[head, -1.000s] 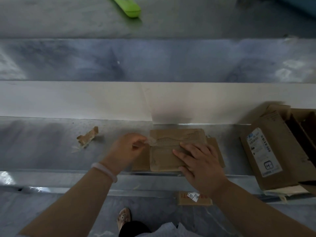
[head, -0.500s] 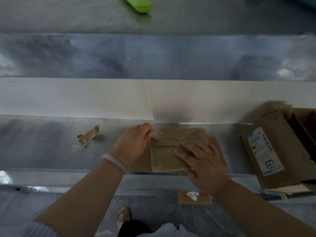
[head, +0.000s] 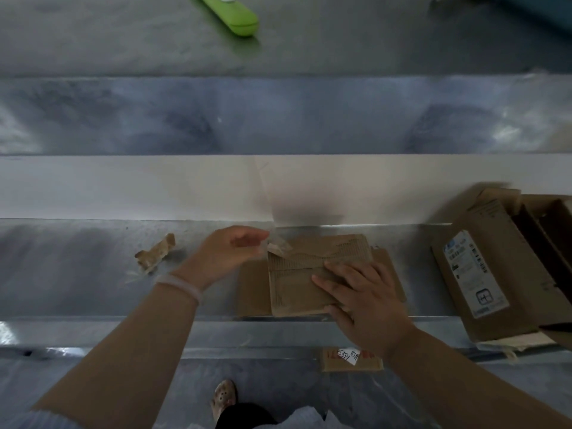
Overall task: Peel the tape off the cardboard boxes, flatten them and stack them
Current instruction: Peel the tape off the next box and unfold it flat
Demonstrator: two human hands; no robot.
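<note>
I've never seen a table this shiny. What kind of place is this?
Probably a packing or recycling work area, not a home. A long steel workbench holds a flattened cardboard box, a labelled shipping box and a crumpled tape scrap. The left hand pinches a tape strip.

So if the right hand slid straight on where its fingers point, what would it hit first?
Probably the lifted tape at the far left corner of the flattened box, which the left hand pinches. The right hand presses on that box.
</note>
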